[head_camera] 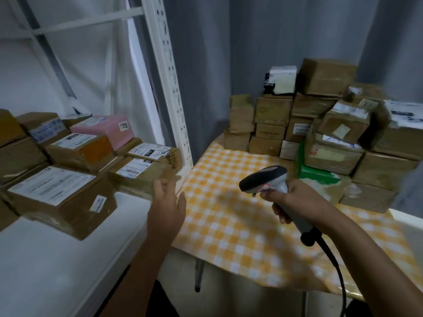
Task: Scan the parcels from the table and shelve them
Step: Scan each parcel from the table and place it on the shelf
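Head view, right hand (pixel 295 202) gripping scanner (pixel 265 179), left hand (pixel 166 202) empty

I see open worktop (pixel 229 225) in front of the stack (pixel 320 124), which walls off the far and right side. Left of the stack, the shelf post (pixel 174 88) stands at the worktop's edge. Beyond the post, boxes (pixel 68 161) fill the back of the shelf (pixel 57 259); its near part is bare. The scanner (pixel 270 181) and its cable (pixel 332 259) hang over open worktop before the stack.
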`<state>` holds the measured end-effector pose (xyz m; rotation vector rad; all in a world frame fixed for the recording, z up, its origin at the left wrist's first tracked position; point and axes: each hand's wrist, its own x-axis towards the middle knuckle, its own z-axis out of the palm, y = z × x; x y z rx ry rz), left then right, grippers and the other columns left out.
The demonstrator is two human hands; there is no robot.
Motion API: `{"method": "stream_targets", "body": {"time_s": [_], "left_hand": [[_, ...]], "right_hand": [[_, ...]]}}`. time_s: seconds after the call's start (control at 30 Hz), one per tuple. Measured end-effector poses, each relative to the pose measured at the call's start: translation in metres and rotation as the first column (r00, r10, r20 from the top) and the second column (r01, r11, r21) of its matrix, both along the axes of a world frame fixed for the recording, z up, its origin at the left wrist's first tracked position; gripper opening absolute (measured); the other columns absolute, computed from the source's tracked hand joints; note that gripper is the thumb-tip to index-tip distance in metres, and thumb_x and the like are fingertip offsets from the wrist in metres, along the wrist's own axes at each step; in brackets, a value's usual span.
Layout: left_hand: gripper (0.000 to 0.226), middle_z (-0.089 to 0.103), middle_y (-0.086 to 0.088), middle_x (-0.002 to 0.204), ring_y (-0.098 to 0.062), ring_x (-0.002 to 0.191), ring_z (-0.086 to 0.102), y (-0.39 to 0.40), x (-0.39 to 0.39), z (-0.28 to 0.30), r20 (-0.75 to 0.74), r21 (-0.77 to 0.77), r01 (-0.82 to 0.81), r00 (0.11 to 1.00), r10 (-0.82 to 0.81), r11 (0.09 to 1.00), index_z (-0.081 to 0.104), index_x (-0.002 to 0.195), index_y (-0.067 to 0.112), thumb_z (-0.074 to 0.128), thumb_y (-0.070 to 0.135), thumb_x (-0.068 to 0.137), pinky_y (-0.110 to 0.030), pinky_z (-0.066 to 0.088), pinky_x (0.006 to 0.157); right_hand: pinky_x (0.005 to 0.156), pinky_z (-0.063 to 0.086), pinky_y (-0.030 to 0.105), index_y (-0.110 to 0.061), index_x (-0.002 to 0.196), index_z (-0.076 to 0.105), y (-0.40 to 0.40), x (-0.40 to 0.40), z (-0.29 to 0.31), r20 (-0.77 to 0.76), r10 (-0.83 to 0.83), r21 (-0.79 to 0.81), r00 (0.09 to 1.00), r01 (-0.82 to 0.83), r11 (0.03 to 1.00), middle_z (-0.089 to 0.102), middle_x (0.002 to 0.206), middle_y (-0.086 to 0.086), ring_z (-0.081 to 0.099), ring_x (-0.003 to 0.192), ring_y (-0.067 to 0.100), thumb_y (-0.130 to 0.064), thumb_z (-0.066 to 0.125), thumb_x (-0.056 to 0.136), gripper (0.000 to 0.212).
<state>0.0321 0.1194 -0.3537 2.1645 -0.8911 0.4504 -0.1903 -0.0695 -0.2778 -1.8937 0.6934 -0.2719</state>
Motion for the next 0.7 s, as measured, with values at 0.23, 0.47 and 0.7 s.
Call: {"method": "stream_targets", "body": {"time_s": [0.23,0.47,0.7], "left_hand": [[0.03,0.041,0.005,0.135,-0.004,0.092,0.063,-0.087,-0.044,0.005,-0.155,0.059,0.437,0.892,-0.424,0.898,0.06,0.131,0.025,0.058,0.02,0.101,-0.034,0.057,0.075],[0.049,0.041,-0.001,0.149,-0.015,0.125,0.053,-0.206,-0.096,0.09,-0.477,0.002,0.583,0.714,-0.512,0.812,0.043,0.147,0.029,0.058,0.04,0.101,-0.033,0.049,0.096],[0.086,0.015,-0.01,0.165,-0.034,0.151,0.021,-0.296,-0.134,0.141,-0.4,0.066,0.592,0.753,-0.522,0.803,0.019,0.158,0.032,0.066,0.057,0.09,-0.053,0.024,0.121]], "right_hand": [[0.047,0.043,0.026,-0.005,0.083,0.065,-0.037,-0.042,-0.01,-0.016,-0.193,-0.031,0.981,0.193,0.981,0.061,0.054,0.002,0.055,0.044,0.015,-0.023,0.064,0.096,0.022],[0.047,0.041,0.03,-0.006,0.089,0.064,-0.07,-0.089,-0.027,0.118,-0.479,0.166,0.87,0.458,0.873,0.056,0.054,0.006,0.05,0.043,0.017,-0.02,0.066,0.095,0.015],[0.045,0.042,0.026,-0.001,0.095,0.065,-0.081,-0.1,-0.032,0.117,-0.481,0.206,0.869,0.452,0.868,0.057,0.055,0.007,0.05,0.044,0.016,-0.021,0.066,0.095,0.02]]}}
